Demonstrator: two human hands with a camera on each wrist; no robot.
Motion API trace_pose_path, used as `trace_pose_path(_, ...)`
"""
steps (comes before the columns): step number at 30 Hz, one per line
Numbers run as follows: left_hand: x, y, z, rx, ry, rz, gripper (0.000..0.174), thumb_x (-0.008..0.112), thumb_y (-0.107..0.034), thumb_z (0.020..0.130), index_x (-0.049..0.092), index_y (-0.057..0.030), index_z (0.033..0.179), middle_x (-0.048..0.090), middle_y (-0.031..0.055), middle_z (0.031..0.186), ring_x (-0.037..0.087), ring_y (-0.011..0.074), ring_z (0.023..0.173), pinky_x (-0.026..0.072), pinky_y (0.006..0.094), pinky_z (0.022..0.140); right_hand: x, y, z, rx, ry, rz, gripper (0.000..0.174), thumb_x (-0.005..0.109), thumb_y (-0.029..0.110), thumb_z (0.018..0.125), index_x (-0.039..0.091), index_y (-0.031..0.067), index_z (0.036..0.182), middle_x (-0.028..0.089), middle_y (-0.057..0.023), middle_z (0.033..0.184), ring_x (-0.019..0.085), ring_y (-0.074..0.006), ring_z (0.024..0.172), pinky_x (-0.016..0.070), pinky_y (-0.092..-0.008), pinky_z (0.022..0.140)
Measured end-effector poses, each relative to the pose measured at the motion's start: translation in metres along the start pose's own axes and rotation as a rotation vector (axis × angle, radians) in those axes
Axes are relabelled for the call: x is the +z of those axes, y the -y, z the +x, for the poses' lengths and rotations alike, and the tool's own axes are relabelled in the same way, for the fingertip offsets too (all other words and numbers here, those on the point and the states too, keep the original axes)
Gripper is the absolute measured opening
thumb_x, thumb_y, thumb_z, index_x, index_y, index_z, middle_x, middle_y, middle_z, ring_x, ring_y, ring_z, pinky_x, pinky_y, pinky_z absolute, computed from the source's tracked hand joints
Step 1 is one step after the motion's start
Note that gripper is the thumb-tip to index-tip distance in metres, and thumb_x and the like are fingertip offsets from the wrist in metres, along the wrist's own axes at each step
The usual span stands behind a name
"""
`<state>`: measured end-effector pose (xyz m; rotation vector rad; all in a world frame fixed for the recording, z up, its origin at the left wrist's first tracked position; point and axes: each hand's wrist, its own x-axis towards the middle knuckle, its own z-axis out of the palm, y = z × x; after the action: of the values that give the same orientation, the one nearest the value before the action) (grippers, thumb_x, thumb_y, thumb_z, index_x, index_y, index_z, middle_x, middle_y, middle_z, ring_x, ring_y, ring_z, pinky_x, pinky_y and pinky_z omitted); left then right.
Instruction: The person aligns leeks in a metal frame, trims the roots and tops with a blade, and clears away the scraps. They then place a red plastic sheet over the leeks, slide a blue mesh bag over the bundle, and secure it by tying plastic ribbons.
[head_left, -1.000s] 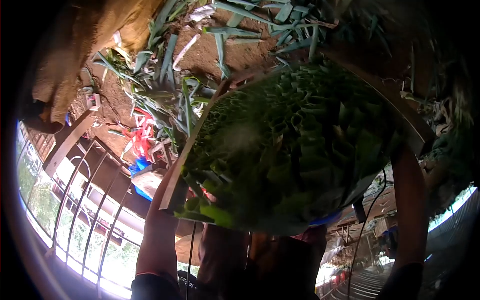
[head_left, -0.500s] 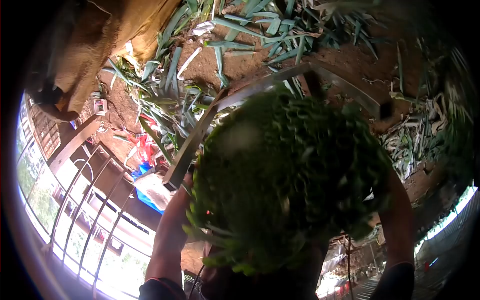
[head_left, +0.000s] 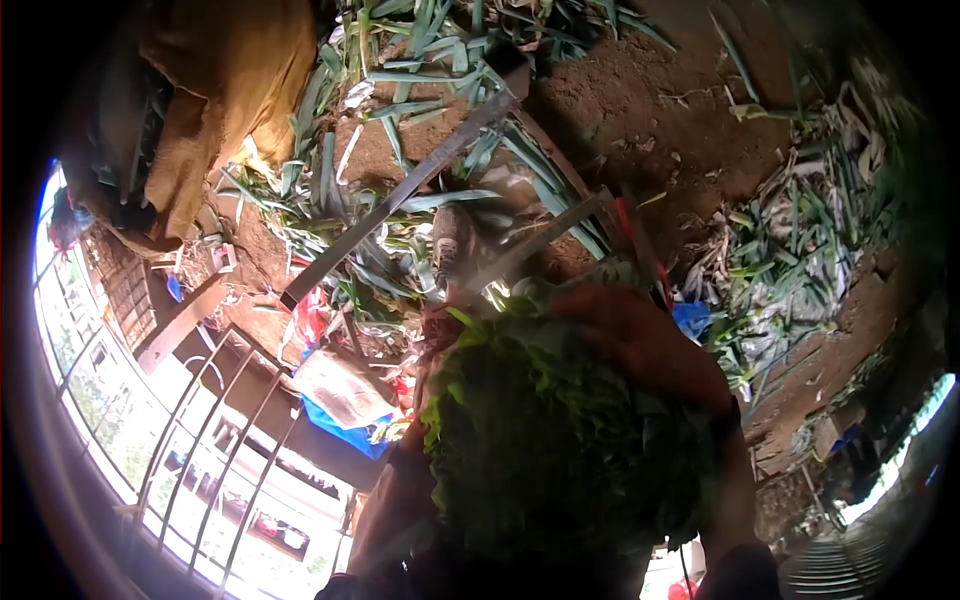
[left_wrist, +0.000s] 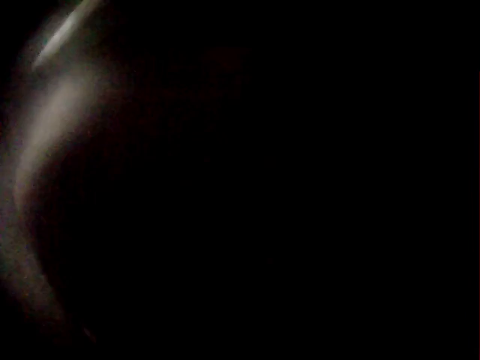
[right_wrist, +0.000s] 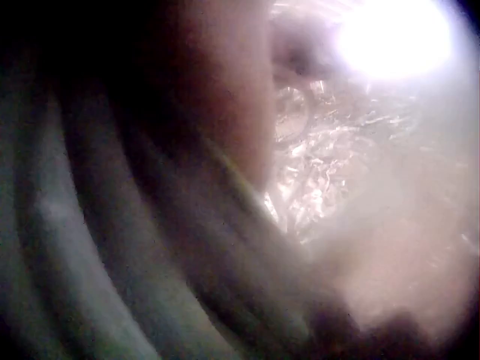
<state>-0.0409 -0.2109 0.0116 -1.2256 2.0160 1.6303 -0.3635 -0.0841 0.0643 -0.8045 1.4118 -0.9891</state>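
A large bundle of green onions (head_left: pixel 560 430), its cut leaf ends toward the head camera, stands close against the person's body between both arms. The right hand (head_left: pixel 610 310) curves across its far side in the head view and holds it. In the right wrist view, long onion leaves (right_wrist: pixel 82 217) run past part of that hand (right_wrist: pixel 229 90). The left hand (head_left: pixel 436 345) is at the bundle's left edge, blurred, its fingers hidden. The left wrist view is almost wholly dark. Beyond the bundle stands an angled frame of bars (head_left: pixel 400 200).
A shoe (head_left: pixel 450 245) shows between the frame's bars. Loose onion leaves (head_left: pixel 790 250) litter the dirt floor (head_left: pixel 640 120). Brown sacking (head_left: pixel 230 100) hangs at upper left, above a barred railing (head_left: pixel 215 420). A blue sheet (head_left: pixel 345 430) lies by the left arm.
The bundle has come out of the frame, back toward the body and lower in the head view. The right arm has swung inward across its far side. More of the frame now shows.
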Motion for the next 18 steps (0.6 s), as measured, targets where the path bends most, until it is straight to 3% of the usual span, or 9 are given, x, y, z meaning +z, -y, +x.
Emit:
trace_pose_path(2,0.011,-0.011,-0.014,0.045,0.039,0.047,0.025,0.059,-0.020,0.085,0.064,-0.0036,0.104,0.066,0.0168,0.092,0.067,0.0239,0.064,0.0539,0.0381,0.051,0.001,0.003,-0.018,-0.083,-0.013,-0.179,0.035,0.048,0.030,0.095,0.059,0.0107,0.122,0.061,-0.0139,0.117,0.054,-0.0310,0.112,0.0375,-0.0419,0.100)
trace_pose_path(6,0.045,-0.032,-0.045,0.142,0.139,0.124,0.025,0.059,-0.020,0.085,0.064,-0.0035,0.103,0.066,0.0171,0.093,0.067,0.0240,0.065,0.0539,0.0383,0.051,0.021,-0.018,-0.072,-0.114,-0.202,-0.257,0.034,0.052,0.030,0.093,0.061,0.0102,0.118,0.062,-0.0116,0.114,0.056,-0.0305,0.110,0.0374,-0.0426,0.100)
trace_pose_path(12,0.115,-0.080,-0.121,0.336,0.258,0.232,0.025,0.059,-0.020,0.085,0.064,-0.0034,0.103,0.065,0.0176,0.093,0.067,0.0241,0.066,0.0539,0.0385,0.052,0.017,-0.037,-0.156,-0.254,-0.003,-0.298,0.040,0.061,0.038,0.086,0.062,0.0103,0.115,0.064,-0.0089,0.108,0.057,-0.0263,0.107,0.0346,-0.0435,0.101)
trace_pose_path(18,0.183,-0.109,-0.197,0.455,0.317,0.270,0.025,0.059,-0.019,0.085,0.064,-0.0033,0.103,0.065,0.0180,0.093,0.067,0.0241,0.066,0.0539,0.0388,0.052,0.010,-0.058,-0.240,-0.245,0.154,-0.147,0.050,0.062,0.049,0.083,0.062,0.0117,0.118,0.063,-0.0053,0.092,0.059,-0.0227,0.092,0.0361,-0.0418,0.092)
